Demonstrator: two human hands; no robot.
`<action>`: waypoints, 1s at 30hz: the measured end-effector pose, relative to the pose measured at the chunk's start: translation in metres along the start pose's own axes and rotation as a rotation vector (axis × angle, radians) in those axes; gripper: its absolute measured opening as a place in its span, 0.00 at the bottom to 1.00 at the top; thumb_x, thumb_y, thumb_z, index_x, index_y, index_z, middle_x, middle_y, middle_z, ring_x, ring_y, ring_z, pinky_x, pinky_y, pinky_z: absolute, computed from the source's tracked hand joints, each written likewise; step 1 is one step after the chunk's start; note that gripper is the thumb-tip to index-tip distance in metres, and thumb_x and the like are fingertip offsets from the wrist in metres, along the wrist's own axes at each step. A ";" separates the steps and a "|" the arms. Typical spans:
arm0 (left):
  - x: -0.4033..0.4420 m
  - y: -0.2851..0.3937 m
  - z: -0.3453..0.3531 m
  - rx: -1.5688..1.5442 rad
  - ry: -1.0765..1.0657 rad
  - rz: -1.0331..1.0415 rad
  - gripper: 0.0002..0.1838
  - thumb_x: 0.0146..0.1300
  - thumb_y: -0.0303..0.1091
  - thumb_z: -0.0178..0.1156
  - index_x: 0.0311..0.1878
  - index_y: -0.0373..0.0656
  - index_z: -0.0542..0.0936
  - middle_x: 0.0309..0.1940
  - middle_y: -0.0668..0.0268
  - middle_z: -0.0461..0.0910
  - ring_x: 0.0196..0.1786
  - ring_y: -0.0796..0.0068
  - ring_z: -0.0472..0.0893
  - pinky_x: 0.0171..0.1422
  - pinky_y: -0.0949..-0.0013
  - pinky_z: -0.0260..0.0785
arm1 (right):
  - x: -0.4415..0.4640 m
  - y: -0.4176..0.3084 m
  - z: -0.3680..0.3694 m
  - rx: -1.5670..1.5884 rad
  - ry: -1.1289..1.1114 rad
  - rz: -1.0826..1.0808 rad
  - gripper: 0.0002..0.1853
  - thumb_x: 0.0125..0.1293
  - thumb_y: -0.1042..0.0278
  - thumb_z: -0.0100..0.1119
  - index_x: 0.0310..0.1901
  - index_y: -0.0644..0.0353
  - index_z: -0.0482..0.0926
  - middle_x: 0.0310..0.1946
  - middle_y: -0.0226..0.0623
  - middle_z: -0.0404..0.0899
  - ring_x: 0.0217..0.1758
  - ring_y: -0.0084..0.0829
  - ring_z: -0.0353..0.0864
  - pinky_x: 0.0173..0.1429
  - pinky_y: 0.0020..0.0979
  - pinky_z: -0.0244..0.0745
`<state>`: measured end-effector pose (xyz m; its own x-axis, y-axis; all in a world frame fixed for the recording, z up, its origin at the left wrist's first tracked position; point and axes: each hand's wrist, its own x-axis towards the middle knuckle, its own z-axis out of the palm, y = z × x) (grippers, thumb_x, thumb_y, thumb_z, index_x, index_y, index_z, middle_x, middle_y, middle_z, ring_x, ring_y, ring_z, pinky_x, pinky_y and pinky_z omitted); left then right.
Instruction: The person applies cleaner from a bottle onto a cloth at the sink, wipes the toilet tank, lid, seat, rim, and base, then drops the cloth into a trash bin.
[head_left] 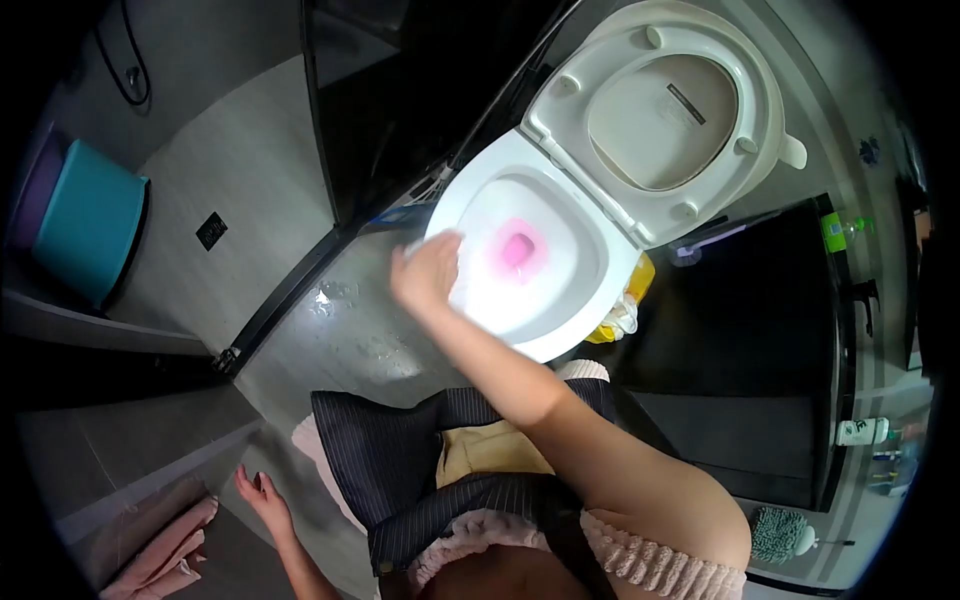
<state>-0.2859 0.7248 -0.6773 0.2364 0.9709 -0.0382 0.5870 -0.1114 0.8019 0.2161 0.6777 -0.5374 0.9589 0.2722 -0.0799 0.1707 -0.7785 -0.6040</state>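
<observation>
My right hand is at the left rim of a white toilet bowl, its fingers bent together and slightly blurred. Something white seems to lie under the fingers, but it blends with the rim and I cannot make out what it is. Pink liquid sits at the bottom of the bowl. The toilet seat and lid are raised. Low on the left, my left hand hangs away from the toilet with its fingers apart, holding nothing.
Wet patches shine on the grey floor left of the toilet. Beyond a dark raised sill stands a teal bucket. A yellow packet is right of the bowl, beside a dark cabinet. A pink towel lies lower left.
</observation>
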 end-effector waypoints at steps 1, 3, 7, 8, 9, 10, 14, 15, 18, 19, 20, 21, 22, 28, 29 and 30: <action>0.004 -0.005 0.000 -0.013 -0.004 0.013 0.27 0.76 0.36 0.52 0.75 0.42 0.62 0.77 0.52 0.50 0.70 0.60 0.67 0.67 0.61 0.68 | 0.034 -0.005 0.003 0.047 0.057 0.085 0.49 0.67 0.56 0.58 0.72 0.84 0.41 0.75 0.72 0.46 0.77 0.64 0.52 0.79 0.51 0.49; 0.006 0.002 0.004 -0.017 -0.008 0.023 0.27 0.76 0.37 0.53 0.75 0.42 0.62 0.77 0.52 0.50 0.69 0.60 0.68 0.66 0.61 0.68 | 0.103 -0.011 0.002 0.183 0.157 0.263 0.45 0.68 0.59 0.56 0.72 0.83 0.44 0.75 0.69 0.48 0.73 0.61 0.60 0.75 0.49 0.59; 0.005 0.018 -0.002 -0.059 -0.040 -0.024 0.28 0.75 0.36 0.54 0.75 0.42 0.62 0.77 0.52 0.50 0.65 0.61 0.71 0.66 0.62 0.68 | 0.211 -0.003 0.003 -0.049 0.357 0.340 0.40 0.69 0.65 0.52 0.73 0.82 0.45 0.75 0.63 0.51 0.70 0.52 0.65 0.72 0.44 0.65; 0.006 0.012 -0.004 -0.065 -0.028 -0.014 0.28 0.75 0.36 0.54 0.75 0.42 0.62 0.77 0.52 0.50 0.65 0.61 0.71 0.66 0.62 0.68 | 0.209 -0.010 -0.011 -0.085 0.354 0.334 0.40 0.69 0.67 0.51 0.73 0.82 0.45 0.75 0.62 0.51 0.70 0.50 0.65 0.72 0.44 0.65; 0.005 0.005 -0.009 -0.076 -0.015 -0.043 0.28 0.75 0.36 0.54 0.75 0.42 0.61 0.77 0.52 0.50 0.64 0.61 0.72 0.66 0.62 0.68 | 0.200 -0.017 -0.021 -0.072 0.301 0.326 0.38 0.70 0.67 0.49 0.73 0.82 0.46 0.76 0.64 0.49 0.75 0.55 0.59 0.74 0.43 0.63; 0.002 -0.003 -0.012 -0.088 -0.010 -0.074 0.29 0.75 0.36 0.54 0.75 0.42 0.61 0.77 0.52 0.50 0.63 0.61 0.72 0.66 0.62 0.68 | 0.206 -0.003 -0.006 -0.068 0.309 0.330 0.38 0.70 0.67 0.49 0.73 0.82 0.46 0.76 0.64 0.49 0.75 0.55 0.59 0.74 0.43 0.63; 0.016 -0.022 -0.011 -0.002 -0.058 -0.073 0.29 0.74 0.34 0.54 0.75 0.42 0.61 0.77 0.52 0.50 0.61 0.61 0.72 0.65 0.62 0.69 | 0.167 0.057 0.070 -0.538 0.359 -0.237 0.37 0.65 0.68 0.53 0.70 0.83 0.54 0.75 0.64 0.50 0.77 0.67 0.50 0.77 0.50 0.56; 0.025 -0.023 -0.005 -0.010 -0.048 -0.007 0.29 0.74 0.34 0.54 0.75 0.42 0.61 0.76 0.52 0.50 0.61 0.62 0.72 0.65 0.62 0.69 | 0.118 0.045 0.050 -0.398 0.279 -0.277 0.34 0.66 0.69 0.51 0.70 0.82 0.56 0.75 0.65 0.51 0.77 0.69 0.49 0.77 0.52 0.55; 0.048 0.001 0.009 -0.046 -0.059 0.098 0.28 0.75 0.33 0.54 0.75 0.41 0.61 0.76 0.53 0.50 0.60 0.63 0.72 0.65 0.62 0.69 | -0.007 0.050 0.016 -0.278 0.169 -0.553 0.30 0.67 0.73 0.49 0.69 0.78 0.59 0.73 0.66 0.53 0.74 0.71 0.53 0.76 0.56 0.55; 0.054 0.020 0.014 -0.089 -0.076 0.126 0.28 0.75 0.33 0.54 0.74 0.40 0.62 0.76 0.53 0.50 0.60 0.63 0.72 0.65 0.62 0.69 | -0.041 0.057 -0.003 -0.424 0.104 -0.647 0.29 0.69 0.72 0.48 0.69 0.76 0.60 0.73 0.62 0.56 0.73 0.68 0.56 0.75 0.56 0.58; 0.058 0.039 0.017 -0.073 -0.085 0.127 0.28 0.75 0.33 0.54 0.74 0.40 0.62 0.76 0.53 0.50 0.60 0.63 0.72 0.65 0.62 0.69 | -0.068 0.069 -0.025 -0.568 0.032 -0.740 0.28 0.71 0.70 0.46 0.70 0.73 0.61 0.73 0.57 0.58 0.73 0.65 0.59 0.74 0.55 0.61; 0.064 0.059 0.022 -0.102 -0.105 0.124 0.28 0.75 0.33 0.54 0.74 0.40 0.62 0.76 0.54 0.50 0.60 0.64 0.72 0.65 0.63 0.69 | -0.082 0.087 -0.038 -0.559 0.028 -0.727 0.28 0.71 0.70 0.46 0.70 0.73 0.61 0.73 0.57 0.58 0.73 0.65 0.59 0.74 0.55 0.61; 0.069 0.072 0.025 -0.133 -0.128 0.123 0.28 0.75 0.33 0.55 0.74 0.40 0.62 0.76 0.54 0.50 0.60 0.65 0.72 0.64 0.64 0.69 | -0.094 0.106 -0.052 -0.502 -0.051 -0.831 0.28 0.69 0.71 0.48 0.69 0.73 0.62 0.72 0.58 0.60 0.72 0.62 0.61 0.73 0.55 0.62; 0.075 0.105 0.031 -0.136 -0.175 0.147 0.27 0.75 0.33 0.54 0.74 0.41 0.63 0.76 0.57 0.51 0.56 0.69 0.73 0.60 0.68 0.70 | -0.076 0.219 -0.160 -0.507 -0.468 -0.966 0.31 0.70 0.77 0.47 0.75 0.57 0.60 0.77 0.41 0.57 0.81 0.38 0.54 0.84 0.46 0.47; 0.074 0.109 0.030 -0.132 -0.182 0.156 0.27 0.75 0.33 0.54 0.74 0.41 0.63 0.76 0.57 0.51 0.56 0.69 0.73 0.60 0.68 0.70 | -0.068 0.238 -0.178 -0.461 -0.450 -0.969 0.30 0.70 0.76 0.48 0.74 0.57 0.62 0.76 0.42 0.60 0.80 0.39 0.57 0.83 0.45 0.50; 0.074 0.113 0.030 -0.116 -0.164 0.184 0.27 0.75 0.32 0.54 0.74 0.41 0.63 0.75 0.57 0.53 0.55 0.69 0.73 0.60 0.68 0.70 | -0.061 0.254 -0.194 -0.416 -0.433 -0.971 0.29 0.70 0.75 0.49 0.73 0.57 0.64 0.75 0.44 0.63 0.79 0.41 0.60 0.82 0.43 0.53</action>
<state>-0.1789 0.7780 -0.6074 0.4591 0.8880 0.0258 0.4322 -0.2486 0.8668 0.2451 0.3534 -0.5319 0.2361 0.9710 -0.0378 0.9367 -0.2378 -0.2570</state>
